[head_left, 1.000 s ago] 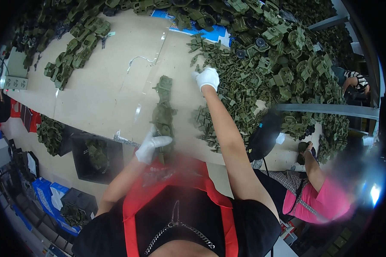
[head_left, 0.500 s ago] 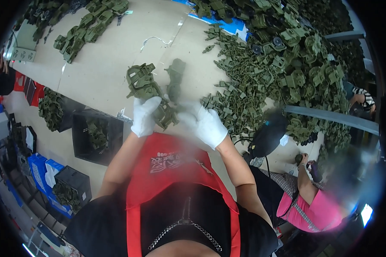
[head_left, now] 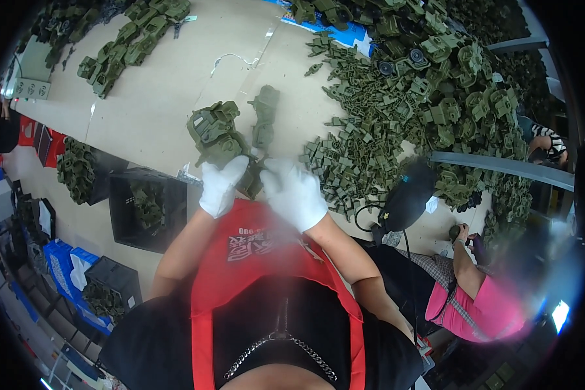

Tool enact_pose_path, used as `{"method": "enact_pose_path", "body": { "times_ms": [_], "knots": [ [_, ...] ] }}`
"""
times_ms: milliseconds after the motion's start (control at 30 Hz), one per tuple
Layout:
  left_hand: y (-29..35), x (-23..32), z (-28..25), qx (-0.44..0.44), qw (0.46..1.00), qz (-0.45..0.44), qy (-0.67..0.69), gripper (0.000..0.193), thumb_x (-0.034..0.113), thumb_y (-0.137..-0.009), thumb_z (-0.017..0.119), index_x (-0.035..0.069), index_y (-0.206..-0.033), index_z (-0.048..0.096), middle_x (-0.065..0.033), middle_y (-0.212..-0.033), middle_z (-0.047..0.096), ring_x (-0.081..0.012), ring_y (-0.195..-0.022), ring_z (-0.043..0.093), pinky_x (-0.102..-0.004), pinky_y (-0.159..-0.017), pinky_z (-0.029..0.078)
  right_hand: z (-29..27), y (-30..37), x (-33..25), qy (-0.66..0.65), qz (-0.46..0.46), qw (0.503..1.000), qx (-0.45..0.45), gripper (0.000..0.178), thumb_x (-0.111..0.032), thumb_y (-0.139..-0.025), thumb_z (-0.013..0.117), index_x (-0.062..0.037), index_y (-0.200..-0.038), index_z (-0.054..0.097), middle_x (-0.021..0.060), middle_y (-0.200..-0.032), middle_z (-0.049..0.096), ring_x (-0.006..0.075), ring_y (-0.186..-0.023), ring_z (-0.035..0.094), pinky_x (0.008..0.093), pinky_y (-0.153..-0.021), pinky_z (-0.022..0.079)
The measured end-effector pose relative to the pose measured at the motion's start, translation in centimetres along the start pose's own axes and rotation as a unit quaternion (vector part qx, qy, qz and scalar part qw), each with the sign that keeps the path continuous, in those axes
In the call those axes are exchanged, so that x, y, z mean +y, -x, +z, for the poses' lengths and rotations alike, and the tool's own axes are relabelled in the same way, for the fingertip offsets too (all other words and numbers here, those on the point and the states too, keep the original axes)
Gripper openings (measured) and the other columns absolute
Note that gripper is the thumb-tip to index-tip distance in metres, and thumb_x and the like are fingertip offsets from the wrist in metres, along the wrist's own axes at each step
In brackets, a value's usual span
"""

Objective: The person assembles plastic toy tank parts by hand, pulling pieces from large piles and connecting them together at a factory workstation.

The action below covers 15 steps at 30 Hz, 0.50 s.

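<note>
Near the table's front edge, my left hand (head_left: pixel 222 185) in a white glove is closed around an olive-green plastic toy vehicle (head_left: pixel 214 133). Its windowed end points away from me, while the near end lies between my two hands. My right hand (head_left: pixel 296 195), gloved too, has its fingers pinched together against the right side of that near end. Whatever sits in the pinch is hidden by the glove. Just beyond, a long green plastic part (head_left: pixel 265 114) lies on the table. To the right spreads a heap of small green parts (head_left: pixel 357 156).
Larger green vehicle bodies (head_left: pixel 448 110) are piled at the right. A row of green vehicles (head_left: pixel 133 42) stands far left. A black crate (head_left: pixel 120 211) sits below the table's left edge. A black device with a cord (head_left: pixel 406 198) and a co-worker in pink (head_left: pixel 474 305) are at right.
My right hand has moved left and inward, its fingers drawing together at the toy vehicle's near end. My left hand keeps its hold on the vehicle, which has shifted slightly.
</note>
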State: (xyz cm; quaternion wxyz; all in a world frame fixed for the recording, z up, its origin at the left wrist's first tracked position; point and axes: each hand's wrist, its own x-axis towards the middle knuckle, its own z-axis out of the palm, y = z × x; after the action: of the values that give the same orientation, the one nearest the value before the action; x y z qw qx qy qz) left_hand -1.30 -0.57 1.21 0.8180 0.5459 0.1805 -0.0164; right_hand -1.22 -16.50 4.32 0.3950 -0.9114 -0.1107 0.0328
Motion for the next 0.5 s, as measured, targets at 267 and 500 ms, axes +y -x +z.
{"method": "enact_pose_path", "body": {
  "times_ms": [267,500],
  "knots": [
    [0.7,0.7,0.2,-0.006,0.999,-0.020,-0.026,0.040,-0.003,-0.080,0.056,0.002,-0.119,0.053,-0.0090,-0.103,0.064,-0.0194,-0.094,0.063,-0.0344,-0.085,0.051,1.9,0.4,-0.6,0.057,-0.047,0.997,0.018,0.016,-0.014,-0.086,0.062,-0.0068,-0.101,0.059,0.0141,-0.082,0.066,0.0345,-0.065,0.065,0.0446,-0.060,0.054],
    [0.2,1.0,0.5,-0.019,0.995,-0.069,-0.069,0.041,-0.005,-0.078,0.053,0.003,-0.118,0.053,-0.0064,-0.105,0.061,-0.0176,-0.097,0.060,-0.0326,-0.088,0.049,1.8,-0.6,-0.4,0.015,-0.045,0.999,0.025,0.016,-0.012,-0.085,0.062,-0.0071,-0.101,0.059,0.0132,-0.083,0.066,0.0355,-0.066,0.065,0.0453,-0.060,0.054]
  ]
}}
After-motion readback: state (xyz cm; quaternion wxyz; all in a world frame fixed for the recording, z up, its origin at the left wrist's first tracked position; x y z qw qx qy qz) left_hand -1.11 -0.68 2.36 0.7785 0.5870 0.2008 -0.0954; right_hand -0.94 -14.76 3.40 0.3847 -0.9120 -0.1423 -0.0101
